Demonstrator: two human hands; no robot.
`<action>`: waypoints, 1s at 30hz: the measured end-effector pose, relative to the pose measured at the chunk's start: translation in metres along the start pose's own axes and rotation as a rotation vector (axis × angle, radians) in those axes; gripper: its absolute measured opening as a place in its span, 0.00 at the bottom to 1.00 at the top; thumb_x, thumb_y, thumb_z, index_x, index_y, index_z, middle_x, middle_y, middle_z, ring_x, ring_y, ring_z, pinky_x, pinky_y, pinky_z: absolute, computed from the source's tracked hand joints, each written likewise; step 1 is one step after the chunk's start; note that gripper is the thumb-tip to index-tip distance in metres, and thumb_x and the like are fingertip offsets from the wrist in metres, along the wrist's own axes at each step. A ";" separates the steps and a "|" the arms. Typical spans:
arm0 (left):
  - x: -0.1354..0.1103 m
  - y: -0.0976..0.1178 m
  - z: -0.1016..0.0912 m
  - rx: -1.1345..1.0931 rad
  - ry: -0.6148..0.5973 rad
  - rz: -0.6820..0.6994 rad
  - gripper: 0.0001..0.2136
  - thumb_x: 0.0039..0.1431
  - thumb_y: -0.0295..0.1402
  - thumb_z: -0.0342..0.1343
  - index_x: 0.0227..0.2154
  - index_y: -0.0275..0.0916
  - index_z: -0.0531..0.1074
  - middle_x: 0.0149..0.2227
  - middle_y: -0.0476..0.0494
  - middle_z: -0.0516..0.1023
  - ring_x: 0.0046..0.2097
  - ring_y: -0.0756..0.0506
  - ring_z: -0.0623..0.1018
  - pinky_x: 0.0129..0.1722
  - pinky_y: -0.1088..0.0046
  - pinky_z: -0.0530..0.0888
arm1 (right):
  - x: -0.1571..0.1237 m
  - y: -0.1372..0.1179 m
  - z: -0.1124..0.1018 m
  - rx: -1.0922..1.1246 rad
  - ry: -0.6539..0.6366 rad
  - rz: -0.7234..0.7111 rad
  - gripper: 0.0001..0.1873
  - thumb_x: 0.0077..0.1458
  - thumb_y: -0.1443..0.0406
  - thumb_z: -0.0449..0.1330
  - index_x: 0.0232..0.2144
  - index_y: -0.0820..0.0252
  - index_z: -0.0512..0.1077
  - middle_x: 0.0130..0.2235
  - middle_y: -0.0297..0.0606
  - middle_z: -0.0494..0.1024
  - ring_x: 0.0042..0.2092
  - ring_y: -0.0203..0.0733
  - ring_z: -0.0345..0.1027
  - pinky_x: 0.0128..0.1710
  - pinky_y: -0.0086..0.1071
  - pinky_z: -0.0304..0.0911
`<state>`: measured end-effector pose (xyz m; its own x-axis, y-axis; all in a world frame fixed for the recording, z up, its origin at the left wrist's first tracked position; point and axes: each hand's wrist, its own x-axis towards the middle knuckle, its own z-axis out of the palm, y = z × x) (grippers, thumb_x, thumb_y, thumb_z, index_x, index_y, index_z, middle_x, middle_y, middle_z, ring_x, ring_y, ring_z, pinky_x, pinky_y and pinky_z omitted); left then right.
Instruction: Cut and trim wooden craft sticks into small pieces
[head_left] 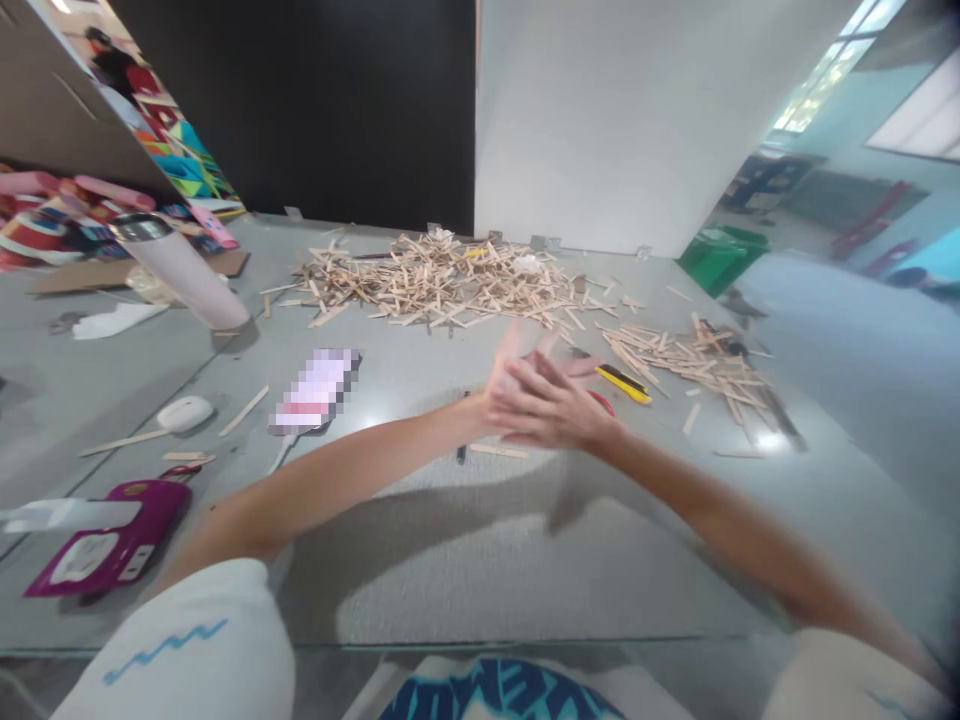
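Both hands meet above the middle of the grey worktop [420, 560]. The left hand [507, 384] and the right hand [559, 412] overlap palm to palm. Each grip is apart, with the fingers spread and nothing clamped in it. The outlines are blurred, so I cannot tell how far the palms touch.

Nearest below them, a loose stick [499, 451] lies flat on the worktop just under the left wrist. A thin dark object [461, 450], too small to identify, lies beside it. A yellow cutter [623, 384] lies just right of the fingertips, next to a red item [602, 402] that the right hand partly hides.

A big heap of wooden sticks [442, 280] spreads along the far edge, against the partition. A smaller heap [690, 360] sits towards the right edge.

To the left lie a pixelated phone [315, 390], a white rounded object [185, 412] and two single sticks [244, 410]. Further back, a white tumbler [184, 268] stands tilted. A magenta case [112, 545] lies near the near left corner. A green bin [724, 255] stands beyond the far right corner.
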<state>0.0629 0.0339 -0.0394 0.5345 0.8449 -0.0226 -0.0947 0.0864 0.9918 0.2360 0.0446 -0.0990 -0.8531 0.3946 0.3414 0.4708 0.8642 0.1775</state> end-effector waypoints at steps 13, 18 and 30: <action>-0.069 -0.049 -0.092 1.117 -0.099 0.152 0.10 0.70 0.28 0.61 0.51 0.40 0.82 0.52 0.38 0.85 0.55 0.38 0.82 0.58 0.57 0.75 | -0.080 0.065 -0.020 -0.042 0.100 0.791 0.34 0.71 0.71 0.48 0.76 0.60 0.64 0.60 0.55 0.82 0.55 0.59 0.80 0.57 0.50 0.73; -0.067 -0.073 -0.087 1.345 -0.203 0.179 0.07 0.72 0.28 0.61 0.39 0.38 0.84 0.47 0.39 0.84 0.51 0.38 0.81 0.56 0.57 0.74 | -0.074 0.050 -0.015 0.013 -0.088 0.734 0.21 0.72 0.70 0.50 0.52 0.60 0.83 0.52 0.50 0.86 0.55 0.57 0.79 0.60 0.45 0.70; -0.074 -0.084 -0.075 1.581 -0.033 0.227 0.17 0.77 0.24 0.46 0.42 0.34 0.82 0.47 0.31 0.83 0.54 0.31 0.77 0.56 0.50 0.71 | -0.099 0.090 -0.016 -0.195 -0.433 1.056 0.10 0.64 0.62 0.68 0.38 0.66 0.83 0.42 0.60 0.86 0.47 0.65 0.81 0.47 0.48 0.72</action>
<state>-0.0322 0.0038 -0.1309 0.6502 0.7503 0.1192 0.7436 -0.6607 0.1023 0.3662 0.0785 -0.1023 -0.0019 0.9978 0.0669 0.9895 -0.0078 0.1446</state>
